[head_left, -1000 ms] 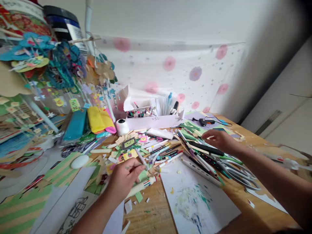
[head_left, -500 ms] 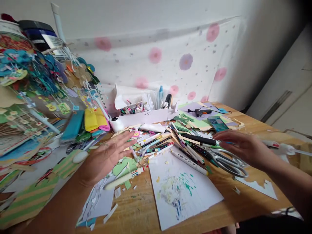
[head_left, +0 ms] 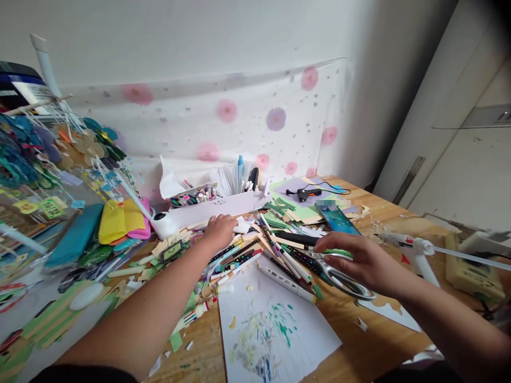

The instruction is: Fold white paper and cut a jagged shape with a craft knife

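My left hand point(head_left: 219, 233) reaches into the pile of craft supplies, fingers curled down over a piece of white paper point(head_left: 242, 226); its fingertips are hidden. My right hand point(head_left: 355, 260) is over the silver-handled scissors point(head_left: 347, 284), thumb and fingers apart; whether it touches them I cannot tell. Beside its fingertips lies a long black object point(head_left: 295, 238). Several dotted pencils and pens lie between the hands. A white marker point(head_left: 285, 283) rests across the top of a paint-stained white sheet point(head_left: 275, 324).
Behind the pile stands a white box point(head_left: 215, 210) of pens. A black glue gun point(head_left: 309, 194) and a phone point(head_left: 339, 219) lie at the back right. A white glue gun point(head_left: 417, 247) stands at the right. Yellow packs point(head_left: 120, 221) and hanging paper ornaments point(head_left: 80, 143) are at the left.
My left hand has moved forward into the pile, its spread fingers now curled onto the white paper. My right hand has lowered toward the scissors. The view has turned right.
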Demonstrator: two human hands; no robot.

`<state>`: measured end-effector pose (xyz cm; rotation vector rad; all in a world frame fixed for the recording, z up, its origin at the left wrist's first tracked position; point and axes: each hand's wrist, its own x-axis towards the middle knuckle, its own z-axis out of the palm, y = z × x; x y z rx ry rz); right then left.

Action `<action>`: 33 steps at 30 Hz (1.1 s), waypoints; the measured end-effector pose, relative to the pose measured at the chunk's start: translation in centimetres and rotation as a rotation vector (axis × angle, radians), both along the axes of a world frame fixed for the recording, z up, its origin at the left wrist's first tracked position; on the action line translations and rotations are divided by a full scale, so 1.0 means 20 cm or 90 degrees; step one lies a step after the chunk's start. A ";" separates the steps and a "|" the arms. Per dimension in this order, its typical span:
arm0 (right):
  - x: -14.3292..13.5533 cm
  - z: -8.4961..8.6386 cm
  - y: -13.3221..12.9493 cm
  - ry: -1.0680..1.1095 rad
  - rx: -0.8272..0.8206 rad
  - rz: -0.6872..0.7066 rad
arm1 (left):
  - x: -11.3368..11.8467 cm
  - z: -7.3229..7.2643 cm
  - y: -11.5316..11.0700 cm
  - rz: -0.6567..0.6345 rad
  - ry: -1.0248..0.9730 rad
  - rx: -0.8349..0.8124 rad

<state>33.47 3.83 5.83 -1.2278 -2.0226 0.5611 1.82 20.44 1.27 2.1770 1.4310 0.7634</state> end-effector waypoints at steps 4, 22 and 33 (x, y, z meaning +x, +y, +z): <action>0.02 0.02 -0.02 0.008 -0.031 -0.010 | -0.01 0.08 -0.02 0.019 -0.069 -0.003; -0.64 0.00 -0.34 0.540 -0.281 0.169 | -0.01 0.30 -1.24 -0.031 -0.469 -0.166; 0.01 0.12 -0.30 0.867 0.109 -0.113 | -0.04 -0.09 -1.38 0.045 -0.072 0.064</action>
